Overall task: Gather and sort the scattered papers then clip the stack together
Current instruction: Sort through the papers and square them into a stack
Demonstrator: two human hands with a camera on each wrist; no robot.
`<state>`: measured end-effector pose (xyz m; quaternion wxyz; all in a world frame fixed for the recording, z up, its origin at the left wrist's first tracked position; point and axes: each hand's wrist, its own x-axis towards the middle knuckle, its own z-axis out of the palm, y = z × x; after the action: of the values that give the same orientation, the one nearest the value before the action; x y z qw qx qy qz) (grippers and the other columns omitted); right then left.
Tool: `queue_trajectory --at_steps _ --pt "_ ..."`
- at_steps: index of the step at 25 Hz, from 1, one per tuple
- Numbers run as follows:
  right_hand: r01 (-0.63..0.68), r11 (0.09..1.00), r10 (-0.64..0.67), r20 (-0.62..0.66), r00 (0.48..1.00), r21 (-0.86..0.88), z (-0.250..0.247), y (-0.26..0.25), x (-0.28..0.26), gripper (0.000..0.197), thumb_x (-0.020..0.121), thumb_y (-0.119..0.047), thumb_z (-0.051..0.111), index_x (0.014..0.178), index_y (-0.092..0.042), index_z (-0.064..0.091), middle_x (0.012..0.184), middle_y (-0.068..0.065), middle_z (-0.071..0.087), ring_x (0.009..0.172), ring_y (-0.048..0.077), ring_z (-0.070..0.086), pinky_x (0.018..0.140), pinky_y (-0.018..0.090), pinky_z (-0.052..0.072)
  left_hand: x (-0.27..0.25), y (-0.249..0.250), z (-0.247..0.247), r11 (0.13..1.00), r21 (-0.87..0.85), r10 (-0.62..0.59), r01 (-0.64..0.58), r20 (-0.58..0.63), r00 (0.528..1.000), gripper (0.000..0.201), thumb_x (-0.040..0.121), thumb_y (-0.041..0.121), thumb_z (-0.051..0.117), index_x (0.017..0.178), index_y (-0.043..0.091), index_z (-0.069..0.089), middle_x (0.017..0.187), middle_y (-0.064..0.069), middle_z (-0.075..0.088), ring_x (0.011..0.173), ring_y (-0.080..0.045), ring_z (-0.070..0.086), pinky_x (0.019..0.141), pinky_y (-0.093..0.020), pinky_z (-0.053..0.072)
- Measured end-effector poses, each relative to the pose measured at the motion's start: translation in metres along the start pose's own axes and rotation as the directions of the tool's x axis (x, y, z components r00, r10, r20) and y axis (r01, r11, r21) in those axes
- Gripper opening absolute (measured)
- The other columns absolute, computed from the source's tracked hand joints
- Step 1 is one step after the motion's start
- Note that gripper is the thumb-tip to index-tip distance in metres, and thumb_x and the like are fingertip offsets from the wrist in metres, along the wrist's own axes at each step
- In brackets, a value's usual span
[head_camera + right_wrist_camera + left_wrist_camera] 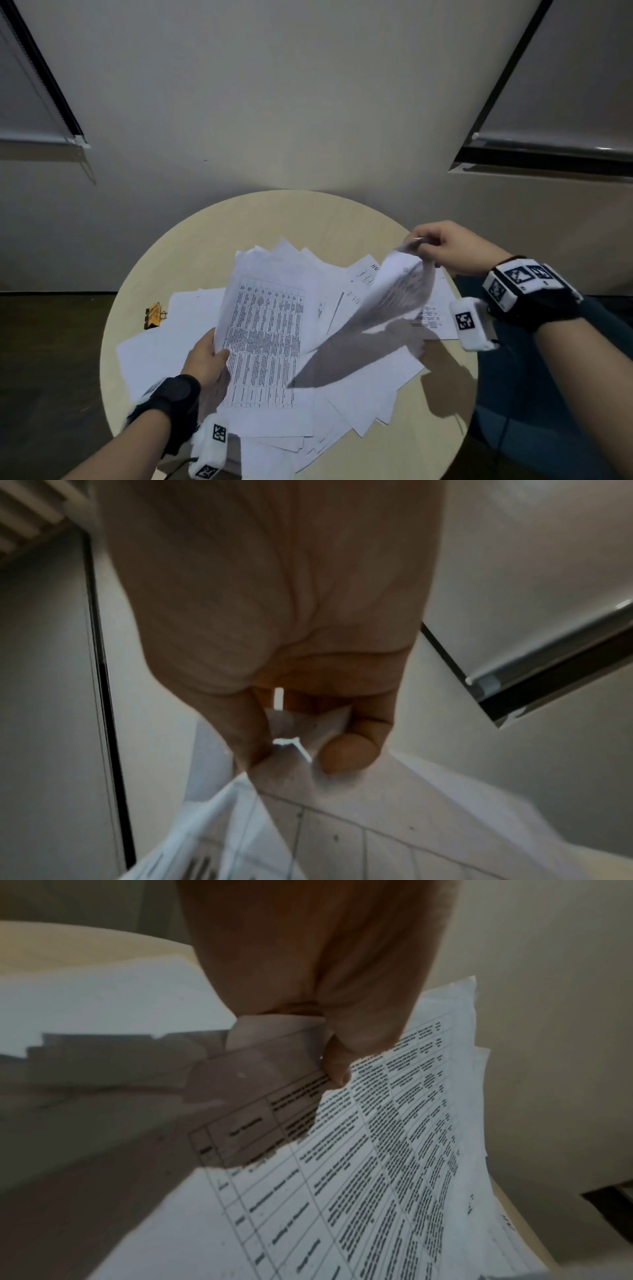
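Note:
White printed papers [359, 377] lie scattered over a round pale wooden table [308, 212]. My left hand [209, 356] grips a stack of sheets [263, 325] by its left edge, thumb on top of a page printed with a table; the left wrist view shows the same stack [394, 1150] under my thumb. My right hand [435, 246] pinches the corner of a single printed sheet [397, 294], lifted and curling above the pile at the right. In the right wrist view that sheet [240, 818] hangs from my thumb and fingers. An orange binder clip [154, 316] lies at the table's left.
A plain wall [274, 102] stands behind the table, with roller blinds [565, 85] on windows at both sides. Dark floor [51, 359] lies to the left. Bare tabletop shows at the far side and the near right.

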<state>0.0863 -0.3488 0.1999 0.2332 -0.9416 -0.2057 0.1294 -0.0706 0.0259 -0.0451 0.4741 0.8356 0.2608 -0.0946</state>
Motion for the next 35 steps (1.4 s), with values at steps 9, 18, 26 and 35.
queue_trajectory --at_steps 9,18,26,35 --pt "0.012 0.971 0.046 0.238 0.970 -0.238 0.136 -0.041 0.103 0.011 0.089 -0.013 0.055 0.083 -0.015 0.063 0.088 0.009 0.066 0.081 0.026 0.059 0.070 0.032 0.044 -0.010 0.013 0.019 1.000 -0.014 0.006 -0.004 0.149 0.989 0.020 0.093 0.003 0.052 0.111 0.012 0.051 0.099 -0.010 0.063 0.072 -0.016 0.059 0.054 -0.014 0.048" --pt "-0.034 0.998 0.064 0.724 0.687 -0.056 0.154 -0.096 0.133 0.004 0.089 -0.018 0.065 0.085 -0.016 0.064 0.052 -0.003 0.045 0.044 0.012 0.040 0.049 0.020 0.036 0.005 -0.018 0.003 0.999 0.031 -0.039 0.032 0.226 0.973 0.028 0.089 0.009 0.059 0.113 0.022 0.054 0.113 -0.012 0.068 0.098 -0.031 0.066 0.089 -0.044 0.054" --pt "-0.075 0.980 0.110 0.188 0.976 -0.184 0.223 -0.079 0.162 0.020 0.093 -0.004 0.042 0.084 -0.009 0.059 0.100 0.016 0.065 0.084 0.027 0.058 0.068 0.032 0.044 0.003 -0.003 0.011 0.904 -0.296 -0.203 0.310 0.342 0.918 0.069 0.099 0.047 0.038 0.152 0.009 0.019 0.157 -0.004 0.027 0.144 -0.023 0.028 0.118 -0.036 0.022" --pt "-0.547 0.799 0.475 0.296 0.829 0.249 0.233 -0.018 0.110 0.056 0.092 -0.019 0.057 0.143 -0.009 0.034 0.123 0.011 0.055 0.102 0.026 0.059 0.084 0.034 0.047 0.004 -0.017 0.009 0.944 -0.235 -0.151 0.231 0.315 0.937 0.018 0.092 0.014 0.059 0.076 0.007 0.053 0.045 0.002 0.048 0.040 -0.012 0.037 0.048 -0.025 0.029"
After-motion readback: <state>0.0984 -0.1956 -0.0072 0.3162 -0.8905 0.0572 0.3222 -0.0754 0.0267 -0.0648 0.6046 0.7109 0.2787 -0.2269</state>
